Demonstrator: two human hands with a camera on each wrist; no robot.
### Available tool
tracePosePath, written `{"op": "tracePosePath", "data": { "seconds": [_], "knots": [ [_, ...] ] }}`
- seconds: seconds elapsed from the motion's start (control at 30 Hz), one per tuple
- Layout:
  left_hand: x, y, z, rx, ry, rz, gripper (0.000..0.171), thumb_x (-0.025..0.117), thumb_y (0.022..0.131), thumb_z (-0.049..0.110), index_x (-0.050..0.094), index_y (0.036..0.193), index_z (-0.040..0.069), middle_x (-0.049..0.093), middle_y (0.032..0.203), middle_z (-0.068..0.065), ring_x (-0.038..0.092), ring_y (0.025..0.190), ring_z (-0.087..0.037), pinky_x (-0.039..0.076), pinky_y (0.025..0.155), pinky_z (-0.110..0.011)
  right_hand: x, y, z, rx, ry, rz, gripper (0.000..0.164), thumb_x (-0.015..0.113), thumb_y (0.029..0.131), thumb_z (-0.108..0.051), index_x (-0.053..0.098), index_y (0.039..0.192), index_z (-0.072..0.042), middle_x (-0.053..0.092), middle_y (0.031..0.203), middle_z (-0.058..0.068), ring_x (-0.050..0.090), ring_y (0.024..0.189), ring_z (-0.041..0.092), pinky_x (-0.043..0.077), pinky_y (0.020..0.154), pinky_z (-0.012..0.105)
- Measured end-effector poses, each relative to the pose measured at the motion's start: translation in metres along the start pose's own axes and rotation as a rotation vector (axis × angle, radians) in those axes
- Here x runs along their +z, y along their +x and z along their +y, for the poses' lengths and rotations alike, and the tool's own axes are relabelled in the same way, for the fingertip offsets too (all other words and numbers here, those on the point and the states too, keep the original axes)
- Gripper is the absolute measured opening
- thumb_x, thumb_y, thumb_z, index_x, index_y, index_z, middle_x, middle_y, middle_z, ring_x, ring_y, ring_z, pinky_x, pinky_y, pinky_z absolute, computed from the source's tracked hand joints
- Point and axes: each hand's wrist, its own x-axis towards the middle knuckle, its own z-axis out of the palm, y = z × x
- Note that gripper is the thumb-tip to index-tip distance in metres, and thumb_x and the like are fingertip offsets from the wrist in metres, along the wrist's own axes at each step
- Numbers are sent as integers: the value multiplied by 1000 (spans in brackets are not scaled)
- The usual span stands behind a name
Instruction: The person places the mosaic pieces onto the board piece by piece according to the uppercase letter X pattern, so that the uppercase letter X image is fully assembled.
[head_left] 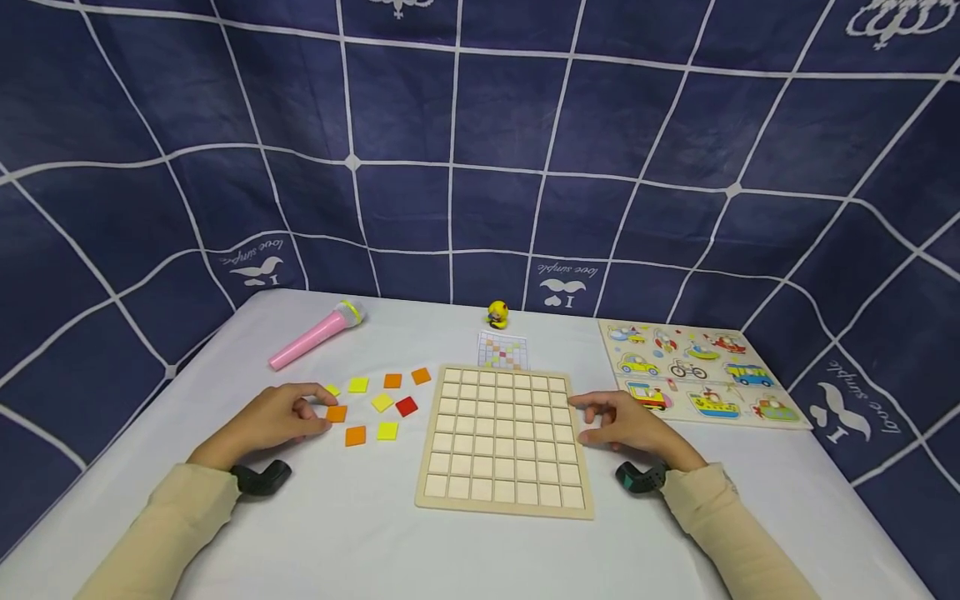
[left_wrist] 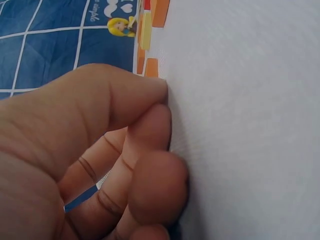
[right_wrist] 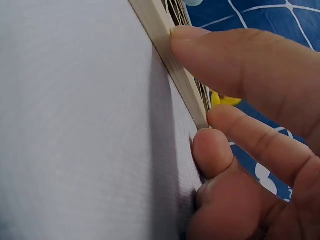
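Note:
In the head view, my left hand (head_left: 273, 421) has thumb and index fingertip at opposite edges of an orange tile (head_left: 337, 414), pinching it on the table. The left wrist view shows my left hand (left_wrist: 75, 135) with fingers curled inward; an orange tile (left_wrist: 151, 67) is partly hidden behind the thumb. My right hand (head_left: 626, 423) rests beside the wooden grid board (head_left: 425, 487), its thumb and index fingertip touching the right edge. The right wrist view shows the thumb of my right hand (right_wrist: 250, 65) against the board's rim (right_wrist: 160, 40).
Yellow tiles (head_left: 387, 431), other orange tiles (head_left: 356, 436) and a red tile (head_left: 407, 407) lie left of the board. Behind it are a printed colour-grid card (head_left: 504, 351) and a yellow figurine (head_left: 497, 314). A pink toy microphone (head_left: 311, 340) lies back left, a vehicle puzzle (head_left: 693, 386) right.

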Motion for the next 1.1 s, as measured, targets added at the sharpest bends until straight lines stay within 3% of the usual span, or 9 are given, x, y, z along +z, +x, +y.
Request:
{"op": "tracePosePath", "data": {
  "seconds": [0.67,0.8,1.1],
  "knots": [
    [-2,2,6,64,14,40,34,88,89,16,75,117,3,61,72,4,52,60,-16,37,56,-25,2,2,-4,0,15,2,62,86,89,-3,60,144,11,58,101,9,44,64,8,41,52,21],
    [-1,2,12,99,21,63,34,88,88,14,75,117,4,59,72,4,49,60,-15,36,55,-25,2,2,-3,1,14,-3,63,86,89,-4,60,144,11,57,101,8,44,64,8,41,52,21],
    [0,9,30,91,40,61,32,87,88,18,76,116,7,56,70,2,50,61,-18,37,55,-25,1,0,-4,4,18,-1,63,86,89,-4,60,144,12,58,101,9,45,63,7,41,52,21]
  ]
}}
